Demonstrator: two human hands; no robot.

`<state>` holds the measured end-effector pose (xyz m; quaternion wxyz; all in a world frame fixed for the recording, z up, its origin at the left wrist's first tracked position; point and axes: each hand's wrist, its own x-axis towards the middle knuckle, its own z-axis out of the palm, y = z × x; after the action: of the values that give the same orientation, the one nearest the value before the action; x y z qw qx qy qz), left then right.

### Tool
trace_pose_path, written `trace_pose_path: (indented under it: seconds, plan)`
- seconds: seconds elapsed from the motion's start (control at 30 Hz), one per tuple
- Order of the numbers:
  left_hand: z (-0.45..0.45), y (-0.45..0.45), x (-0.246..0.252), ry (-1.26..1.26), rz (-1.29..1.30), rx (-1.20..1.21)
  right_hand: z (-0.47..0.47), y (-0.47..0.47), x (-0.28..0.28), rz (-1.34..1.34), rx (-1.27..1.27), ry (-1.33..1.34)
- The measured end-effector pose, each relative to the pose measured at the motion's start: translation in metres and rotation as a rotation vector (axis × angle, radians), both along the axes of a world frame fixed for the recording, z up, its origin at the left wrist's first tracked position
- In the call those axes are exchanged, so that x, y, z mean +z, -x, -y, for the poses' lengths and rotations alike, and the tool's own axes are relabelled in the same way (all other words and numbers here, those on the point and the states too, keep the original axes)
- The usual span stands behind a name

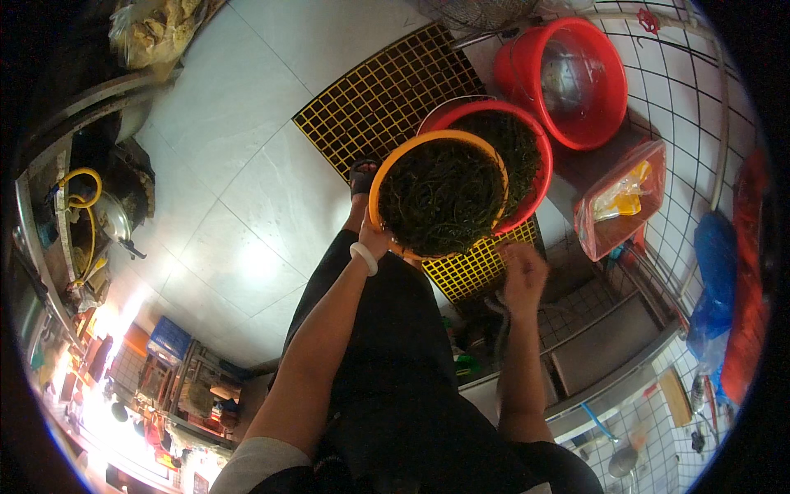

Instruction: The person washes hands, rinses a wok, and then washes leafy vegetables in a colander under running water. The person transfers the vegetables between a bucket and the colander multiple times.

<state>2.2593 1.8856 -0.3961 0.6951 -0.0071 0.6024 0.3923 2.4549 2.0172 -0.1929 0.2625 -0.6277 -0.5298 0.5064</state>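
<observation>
My left hand [374,238], with a white bangle at the wrist, grips the near left rim of an orange basin [453,134]. Dark green stringy plants [444,197], possibly seaweed or leafy greens, fill this basin. It is held in front of my legs and overlaps a red bucket [544,179] behind it. More of the dark greens [521,148] show inside that bucket. To the right of the basin, my right hand [524,272] is raised and apart from the rim. Motion blurs its fingers, so whether they hold anything is unclear.
Yellow-edged floor grating [382,86] lies under the bucket. Another red bucket [518,68] and a plastic-lined red bin [617,238] stand along the tiled wall at right. A metal-edged counter [617,383] runs at lower right. Shelving with a yellow hose [92,176] is at left.
</observation>
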Motion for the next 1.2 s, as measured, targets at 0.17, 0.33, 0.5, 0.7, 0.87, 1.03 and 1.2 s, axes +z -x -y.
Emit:
trace_pose_path:
  seconds: [0.17,0.33,0.5,0.7,0.87,1.03,1.2]
  plan:
    - [0.004,-0.001,-0.002,-0.059,-0.055,-0.015,0.028,-0.009,-0.038,0.603,0.328,0.338]
    - [0.0,-0.002,0.002,-0.113,-0.163,-0.083,-0.011,-0.053,-0.13,0.381,-0.168,0.061]
    - [-0.007,0.003,0.011,-0.109,-0.093,0.003,-0.034,-0.063,-0.176,0.177,-0.275,0.514]
    - [-0.027,0.022,0.087,0.006,-0.281,-0.467,-0.012,-0.074,-0.082,0.158,-0.23,0.409]
    - [-0.03,-0.016,0.249,-0.188,-0.506,-0.589,0.001,-0.128,0.066,0.271,-0.106,0.28]
    - [-0.01,-0.053,0.385,-0.332,-0.19,-0.498,-0.024,-0.193,0.221,0.41,-0.034,0.068]
    - [0.009,-0.059,0.462,-0.414,-0.198,-0.365,-0.036,-0.193,0.308,0.516,0.185,-0.091]
